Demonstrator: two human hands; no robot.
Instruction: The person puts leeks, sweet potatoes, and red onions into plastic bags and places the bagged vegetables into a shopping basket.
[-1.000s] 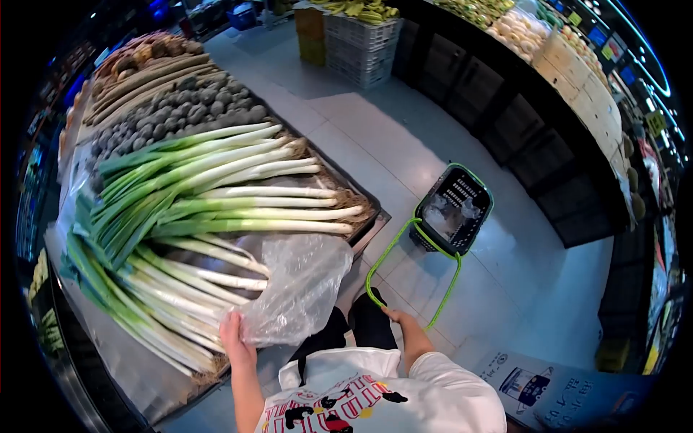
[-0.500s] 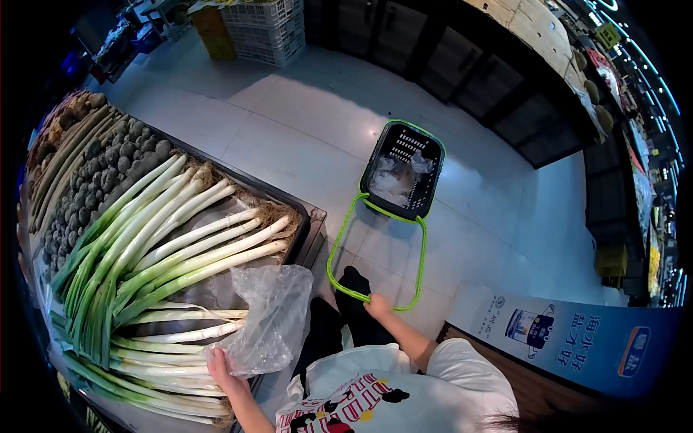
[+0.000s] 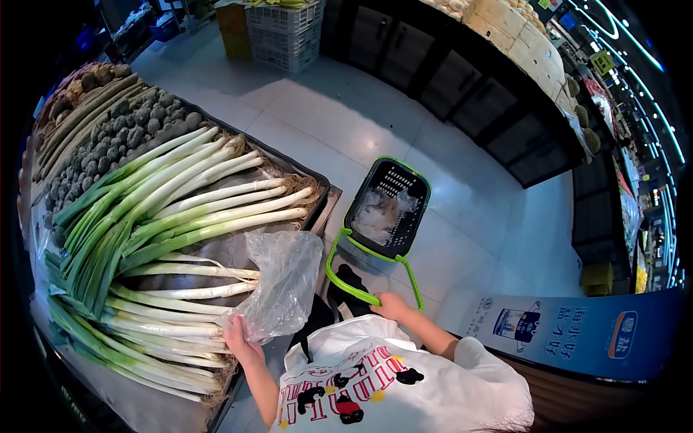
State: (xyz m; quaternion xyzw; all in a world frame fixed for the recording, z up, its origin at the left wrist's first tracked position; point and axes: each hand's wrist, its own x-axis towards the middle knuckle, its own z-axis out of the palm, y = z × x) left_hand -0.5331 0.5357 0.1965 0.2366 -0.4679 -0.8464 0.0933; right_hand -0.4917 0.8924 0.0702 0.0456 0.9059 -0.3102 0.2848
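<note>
My left hand [image 3: 242, 338] is closed on a crumpled clear plastic bag [image 3: 284, 285], held over the root ends of the leeks. White-stemmed leeks [image 3: 177, 189] lie in rows on the display stand, their green leaves to the left. The fingers of my right hand [image 3: 392, 306] wrap round the bright green handle [image 3: 349, 287] of a black shopping basket [image 3: 404, 232]. Its rim is green, and crumpled clear plastic bags [image 3: 382, 215] lie inside. The basket seems tilted, with its handle swung toward me; whether it touches the floor I cannot tell.
Dark round root vegetables [image 3: 119, 137] and long brown roots [image 3: 83, 115] fill the far end of the stand. Stacked white crates [image 3: 285, 36] stand beyond. Dark cabinets [image 3: 447, 72] line the far side, and a blue printed panel [image 3: 570, 332] is at my right.
The basket has come nearer to me, its handle drawn in by my right hand. My left hand keeps hold of the plastic bag. The whole view has shifted slightly.
</note>
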